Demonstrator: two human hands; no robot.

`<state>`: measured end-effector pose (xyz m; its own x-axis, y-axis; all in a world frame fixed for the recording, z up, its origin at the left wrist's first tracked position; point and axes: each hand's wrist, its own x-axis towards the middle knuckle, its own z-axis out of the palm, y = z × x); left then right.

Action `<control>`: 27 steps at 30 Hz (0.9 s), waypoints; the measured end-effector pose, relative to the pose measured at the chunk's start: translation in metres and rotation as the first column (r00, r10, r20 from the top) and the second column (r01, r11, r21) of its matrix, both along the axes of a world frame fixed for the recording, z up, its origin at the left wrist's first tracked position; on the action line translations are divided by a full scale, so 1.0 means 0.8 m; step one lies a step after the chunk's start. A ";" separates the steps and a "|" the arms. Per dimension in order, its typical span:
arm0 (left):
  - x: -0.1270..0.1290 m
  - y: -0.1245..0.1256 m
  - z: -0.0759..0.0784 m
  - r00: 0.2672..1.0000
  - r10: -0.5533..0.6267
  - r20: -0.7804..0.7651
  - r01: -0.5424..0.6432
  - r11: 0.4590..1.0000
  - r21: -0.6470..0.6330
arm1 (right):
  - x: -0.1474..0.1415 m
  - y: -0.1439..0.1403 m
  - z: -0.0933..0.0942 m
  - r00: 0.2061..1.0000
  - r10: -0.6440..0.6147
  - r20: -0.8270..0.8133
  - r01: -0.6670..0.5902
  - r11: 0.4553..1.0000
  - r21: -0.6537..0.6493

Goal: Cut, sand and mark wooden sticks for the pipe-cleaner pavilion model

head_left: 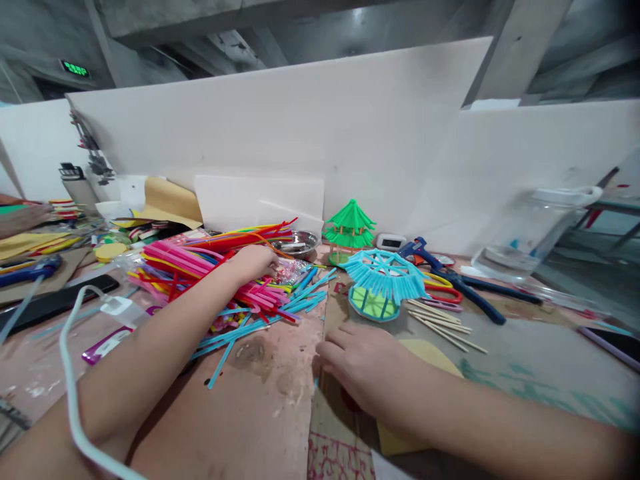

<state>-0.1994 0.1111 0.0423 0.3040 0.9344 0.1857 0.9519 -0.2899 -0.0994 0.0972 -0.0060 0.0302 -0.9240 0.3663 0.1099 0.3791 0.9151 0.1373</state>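
Left hand in the straws, right hand flat on cardboard.
My left hand [255, 261] reaches into straw pile [235, 280], long axes mostly left-right; can't tell finger state. Right hand [363, 363] palm-down, fingers loosely spread, empty, near blue straw pavilion [383, 283].

A green straw pagoda model [349, 229] stands by the white wall board [300, 127]. Nearby sit a small metal bowl [296, 243], a blue glue gun [419, 251], scissors [467, 287], wooden sticks [443, 325] and a clear plastic jar [530, 233] lying on its side.
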 end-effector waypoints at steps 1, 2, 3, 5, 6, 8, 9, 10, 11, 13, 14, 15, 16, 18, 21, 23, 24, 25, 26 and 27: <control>0.000 -0.002 0.002 1.000 0.007 -0.009 -0.008 1.000 -0.018 | 0.011 -0.001 -0.001 1.000 -0.008 -0.002 0.008 1.000 -0.025; -0.001 -0.004 0.003 1.000 0.016 -0.017 -0.017 0.999 -0.030 | 0.021 -0.002 -0.003 1.000 -0.013 -0.014 0.013 0.999 -0.045; -0.002 -0.006 0.005 0.999 0.026 -0.020 -0.026 0.999 -0.033 | 0.030 -0.002 -0.004 0.999 -0.013 -0.036 0.011 0.998 -0.060; -0.004 -0.010 0.009 0.999 0.053 -0.004 -0.053 0.998 -0.015 | 0.048 -0.002 -0.009 0.995 -0.015 -0.103 0.007 0.997 -0.076; -0.006 -0.011 0.011 0.998 0.067 0.010 -0.067 0.998 -0.005 | 0.056 -0.002 -0.012 0.989 -0.018 -0.148 0.007 0.997 -0.075; -0.009 -0.013 0.014 0.996 0.080 0.041 -0.080 0.997 -0.005 | 0.070 -0.002 -0.021 0.974 -0.028 -0.225 0.013 0.998 -0.069; -0.009 -0.013 0.016 0.996 0.074 0.053 -0.073 0.997 -0.022 | 0.075 -0.002 -0.025 0.967 -0.036 -0.253 0.018 0.997 -0.071; -0.010 -0.013 0.018 0.996 0.061 0.063 -0.058 0.997 -0.049 | 0.079 -0.002 -0.029 0.961 -0.042 -0.274 0.023 0.997 -0.074; -0.009 -0.013 0.019 0.996 0.047 0.071 -0.041 0.996 -0.080 | 0.081 -0.001 -0.033 0.956 -0.045 -0.288 0.024 0.997 -0.076; -0.008 -0.011 0.020 0.996 0.032 0.079 -0.023 0.993 -0.118 | 0.083 0.000 -0.039 0.954 -0.042 -0.297 0.020 0.997 -0.077; -0.008 -0.011 0.020 0.996 0.035 0.078 -0.026 0.993 -0.118 | 0.083 0.001 -0.041 0.955 -0.035 -0.295 0.013 0.997 -0.074; -0.008 -0.010 0.019 0.996 0.041 0.073 -0.033 0.994 -0.109 | 0.083 0.002 -0.043 0.958 -0.028 -0.285 0.007 0.997 -0.074; -0.008 -0.009 0.018 0.997 0.049 0.066 -0.043 0.995 -0.095 | 0.082 0.003 -0.044 0.961 -0.024 -0.275 0.003 0.997 -0.075; -0.009 -0.008 0.015 0.997 0.063 0.042 -0.059 0.995 -0.077 | 0.082 0.003 -0.044 0.964 -0.024 -0.264 0.002 0.997 -0.081; -0.011 -0.007 0.012 0.999 0.048 0.001 -0.047 0.995 -0.093 | 0.082 0.003 -0.043 0.962 -0.033 -0.270 0.008 0.996 -0.092; -0.012 -0.006 0.011 1.000 0.023 -0.019 -0.025 0.993 -0.115 | 0.082 0.002 -0.043 0.962 -0.032 -0.270 0.008 0.996 -0.090; -0.013 -0.005 0.011 0.999 0.019 -0.027 -0.022 0.992 -0.122 | 0.082 0.002 -0.043 0.963 -0.033 -0.266 0.009 0.996 -0.089; -0.015 -0.005 0.011 0.999 0.028 -0.034 -0.032 0.992 -0.122 | 0.082 0.001 -0.043 0.964 -0.035 -0.262 0.012 0.996 -0.088; -0.017 -0.005 0.011 0.998 0.050 -0.041 -0.055 0.992 -0.114 | 0.082 0.001 -0.044 0.965 -0.035 -0.259 0.012 0.996 -0.090; -0.021 -0.004 0.011 0.995 0.083 -0.047 -0.088 0.991 -0.101 | 0.082 0.002 -0.045 0.966 -0.034 -0.258 0.010 0.996 -0.093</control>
<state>-0.2158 0.1076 0.0514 0.2277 0.9708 0.0760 0.9691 -0.2184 -0.1148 0.1629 -0.0047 -0.0055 -0.8597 0.4058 0.3101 0.4113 0.9101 -0.0506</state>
